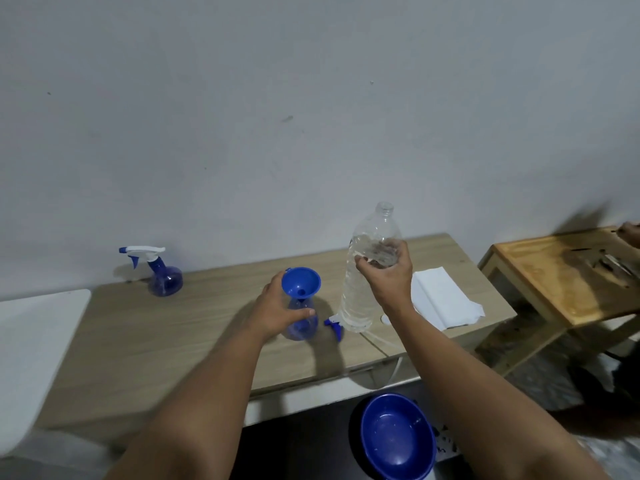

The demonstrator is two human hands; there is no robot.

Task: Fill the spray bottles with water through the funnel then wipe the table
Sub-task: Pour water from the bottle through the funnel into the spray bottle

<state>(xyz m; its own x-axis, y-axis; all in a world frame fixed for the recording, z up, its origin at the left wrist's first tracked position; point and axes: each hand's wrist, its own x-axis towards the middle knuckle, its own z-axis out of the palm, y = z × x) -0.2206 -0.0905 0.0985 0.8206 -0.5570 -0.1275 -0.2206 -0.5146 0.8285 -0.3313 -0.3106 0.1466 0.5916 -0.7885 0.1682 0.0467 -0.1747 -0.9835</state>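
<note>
The left hand [282,308] wraps around the upper body of a blue spray bottle [300,322] that stands uncapped on the wooden table [145,337], thumb across its front and fingers behind it. A blue funnel [300,282] sits in the bottle's neck, just above the thumb and tilted a little toward the camera.

The right hand [389,271] grips a clear plastic water bottle [369,261] around its upper half, fingers curled over the shoulder. This bottle is upright, uncapped and partly filled with water, and its base is at or just above the tabletop; which of the 2 cannot be told.

Below the right wrist, beside the water bottle's base, lies the removed spray head [334,325], blue trigger pointing toward the camera. A white cloth [441,303] lies flat on the table just past the right hand's knuckles.

Well beyond the left fingers, near the wall, a 2nd spray bottle [161,271] stands with its white-and-blue head on.

A blue bowl [396,439] sits below the table edge, under the right forearm. A wooden side table [561,271] stands far right.
</note>
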